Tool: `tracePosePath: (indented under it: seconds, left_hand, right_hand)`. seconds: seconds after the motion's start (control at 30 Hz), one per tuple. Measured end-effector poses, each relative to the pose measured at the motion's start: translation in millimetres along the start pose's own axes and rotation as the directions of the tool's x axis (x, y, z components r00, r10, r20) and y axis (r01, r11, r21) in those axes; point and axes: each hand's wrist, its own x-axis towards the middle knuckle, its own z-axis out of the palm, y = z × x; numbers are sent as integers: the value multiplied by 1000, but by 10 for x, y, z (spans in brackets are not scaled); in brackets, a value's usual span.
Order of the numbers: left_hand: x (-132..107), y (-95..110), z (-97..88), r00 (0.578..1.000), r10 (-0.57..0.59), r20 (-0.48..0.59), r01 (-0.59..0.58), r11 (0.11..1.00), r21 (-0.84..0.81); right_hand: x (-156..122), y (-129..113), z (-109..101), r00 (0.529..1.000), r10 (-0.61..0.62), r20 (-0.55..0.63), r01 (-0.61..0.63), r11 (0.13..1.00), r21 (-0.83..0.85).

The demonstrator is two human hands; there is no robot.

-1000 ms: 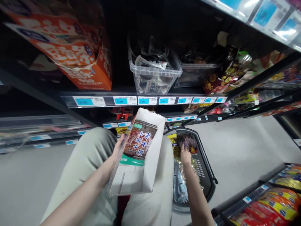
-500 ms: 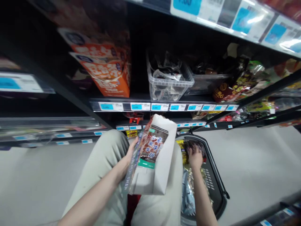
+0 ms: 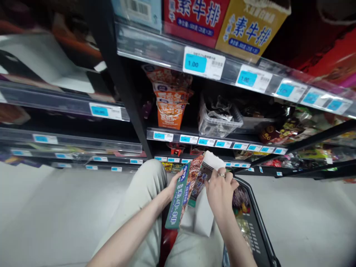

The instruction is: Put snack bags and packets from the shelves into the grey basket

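Note:
A cardboard snack box, green on its outer side and white inside, is tilted over my lap with its front open. My left hand is closed around its left side. My right hand, wearing a ring, reaches over the box's right wall. Its bent fingers are at a dark snack packet with blue and white lettering that lies inside. The hand partly covers the packet, so the exact grip is hard to see.
A dark shopping basket with several packets stands on the floor to my right. Ahead, shelves hold orange snack bags, a clear plastic tub, and red and yellow boxes above. Blue-and-white price tags line the shelf edges.
My right hand has left the basket and come to the packet in the box. My left hand has turned the box so its green side shows. The view has shifted, revealing more of the upper shelf.

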Motion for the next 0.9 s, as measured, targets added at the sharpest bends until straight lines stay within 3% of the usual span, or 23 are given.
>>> tracePosePath:
  seconds: [0.1,0.2,0.27,0.33,0.37,0.43,0.47,0.53,0.6,0.67,0.77,0.9]
  left_hand:
    - [11,10,-3,1000,0,18,0,1000,-27]
    - [3,15,24,1000,9,30,-7,998,-69]
    - [-19,14,57,999,12,38,-9,996,-92]
    - [-53,11,96,999,1,46,3,996,-94]
    - [-71,10,114,999,-13,49,17,996,-84]
    - [-102,11,142,998,-39,51,42,997,-59]
    - [-115,11,151,998,-45,50,47,998,-48]
    - [-130,13,159,998,-39,45,41,998,-37]
    - [-136,14,158,999,-26,41,27,999,-30]
    - [-135,13,149,999,-26,40,27,999,-20]
    - [-125,11,126,999,-35,38,35,999,-9]
    - [-102,12,98,999,-25,34,25,1000,0]
  right_hand:
    - [-32,41,37,999,42,2,-42,998,52]
    - [-148,145,59,999,42,-1,-40,953,301]
    - [-260,228,44,996,89,-19,-67,856,513]
    - [-366,310,-16,963,268,-36,-166,690,704]
    - [-404,349,-63,921,389,-30,-223,588,778]
    - [-430,414,-174,795,606,30,-300,350,888]
    - [-417,439,-227,738,671,75,-307,234,923]
    - [-351,479,-308,691,709,145,-244,40,969]
    - [-275,519,-337,707,684,180,-147,-107,983]
    - [-236,570,-324,762,612,210,-94,-217,972]
    - [-281,655,-289,862,424,278,-111,-376,920]
    - [-436,709,-260,950,213,229,-49,-623,781]
